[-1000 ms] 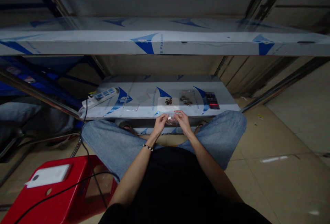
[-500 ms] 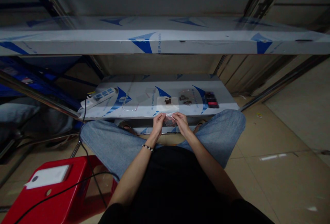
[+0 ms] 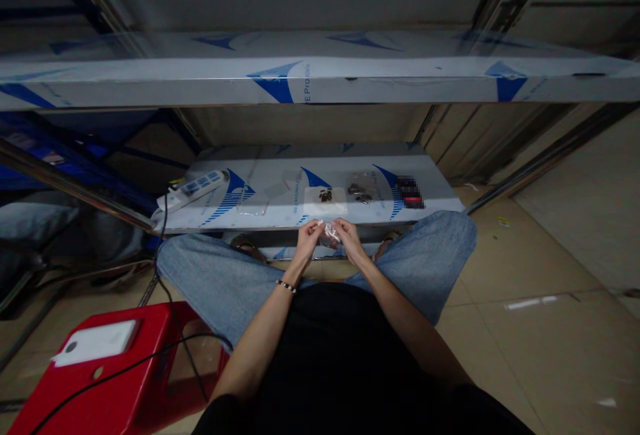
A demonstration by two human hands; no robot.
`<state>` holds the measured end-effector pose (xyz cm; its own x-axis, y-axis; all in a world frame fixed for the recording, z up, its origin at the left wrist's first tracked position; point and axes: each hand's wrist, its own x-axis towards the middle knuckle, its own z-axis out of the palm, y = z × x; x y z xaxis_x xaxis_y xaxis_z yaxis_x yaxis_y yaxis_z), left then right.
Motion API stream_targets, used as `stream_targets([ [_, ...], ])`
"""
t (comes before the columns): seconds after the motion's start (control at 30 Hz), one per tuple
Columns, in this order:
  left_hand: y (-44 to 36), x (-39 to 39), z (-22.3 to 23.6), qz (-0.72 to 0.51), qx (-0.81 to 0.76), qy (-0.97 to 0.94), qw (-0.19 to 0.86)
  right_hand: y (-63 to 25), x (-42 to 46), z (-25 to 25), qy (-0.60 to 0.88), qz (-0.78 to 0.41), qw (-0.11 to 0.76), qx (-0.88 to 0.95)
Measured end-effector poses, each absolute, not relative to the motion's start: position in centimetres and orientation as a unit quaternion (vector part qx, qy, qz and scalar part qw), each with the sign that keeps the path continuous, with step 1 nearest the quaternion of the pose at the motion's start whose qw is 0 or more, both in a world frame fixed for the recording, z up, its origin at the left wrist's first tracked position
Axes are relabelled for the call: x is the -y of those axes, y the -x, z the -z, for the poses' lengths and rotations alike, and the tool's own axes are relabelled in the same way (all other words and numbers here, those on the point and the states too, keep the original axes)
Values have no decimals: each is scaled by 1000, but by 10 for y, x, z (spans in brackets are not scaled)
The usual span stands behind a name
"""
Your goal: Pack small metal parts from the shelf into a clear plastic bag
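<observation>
A small clear plastic bag [image 3: 329, 235] is pinched between my two hands at the shelf's front edge. My left hand [image 3: 309, 237] is closed on its left side, and my right hand [image 3: 349, 236] grips the right side. What lies inside the bag, if anything, is too small to make out. Just beyond my fingers, a white square sheet [image 3: 325, 208] bears a little heap of dark brown pieces [image 3: 326, 195]. To the right of it lies a clear bag of dark pieces [image 3: 361, 191].
On the lower shelf [image 3: 280, 221] are a white power strip [image 3: 194, 189], flat clear bags [image 3: 253, 205] and a blurred dark and red item [image 3: 411, 193]. An upper shelf [image 3: 200, 91] crosses ahead. A red stool [image 3: 145, 355] with a white device [image 3: 97, 341] and black cable stands left.
The clear bag has crumpled and tilted between my fingers, and its glints have shifted. Both hands stay at nearly the same place. The things on the shelf have not moved.
</observation>
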<state>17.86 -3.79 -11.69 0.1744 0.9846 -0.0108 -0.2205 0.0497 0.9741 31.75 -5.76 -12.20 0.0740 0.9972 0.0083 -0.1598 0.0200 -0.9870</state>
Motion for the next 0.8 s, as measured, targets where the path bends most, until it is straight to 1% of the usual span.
stream_targets([
  [0.2, -180, 39, 121, -484, -412, -475, 609, -316, 59, 119, 479, -512, 545, 460],
  [0.3, -181, 39, 121, -473, -418, -474, 614, -316, 58, 120, 468, -528, 545, 453],
  [0.47, -180, 39, 116, -492, -406, -491, 593, -318, 55, 125, 443, -571, 536, 436],
  [0.63, -181, 40, 117, -485, -378, -470, 633, -319, 55, 128, 422, -584, 560, 409],
  [0.8, -180, 38, 122, -486, -375, -463, 640, -318, 58, 125, 407, -611, 564, 377],
])
